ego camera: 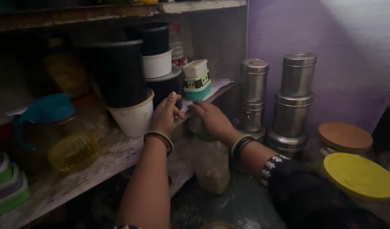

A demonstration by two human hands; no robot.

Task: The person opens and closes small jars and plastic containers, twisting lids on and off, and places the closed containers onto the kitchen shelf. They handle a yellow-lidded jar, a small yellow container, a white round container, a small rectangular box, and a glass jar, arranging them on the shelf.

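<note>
**Both hands at the shelf edge, over an upright jar**

Tall pale jar [211,163] standing upright just below the wooden shelf [114,154], long axis vertical, green-capped top pointing up toward 12 o'clock and tucked under the right palm. Contents dim and grainy; label, if any, too dark to tell.

Right hand [212,119] laid over the jar's top, fingers curled and drawn together, fingertips reaching toward 10 o'clock to the shelf lip. Looks closed over the cap, though the grip itself is hidden beneath the palm. Dark bangles at the wrist, star-patterned sleeve [273,167] further back at 4 o'clock.

Left hand [166,113] resting on the shelf edge just beside the right, at its 9 o'clock. Fingers bent and close together, thumb raised toward 1 o'clock, tips touching or nearly touching the base of a dark round container [165,87]. Nothing clearly held; whether anything is pinched cannot be told. Red and green bangles [159,139] at the wrist.

On the shelf, at 11 o'clock from the left hand: white cup [134,116] with a black tub [118,72] stacked in it. At 12 o'clock from the right hand: small stack of lunch boxes [196,79], cream over teal. Far at 9 o'clock: glass jug with blue lid [46,112].

At 3 o'clock of the jar, against the purple wall: two stacks of steel canisters [288,99]. Further toward 4 o'clock: yellow lid [359,176] and wooden lid [344,136].
</note>
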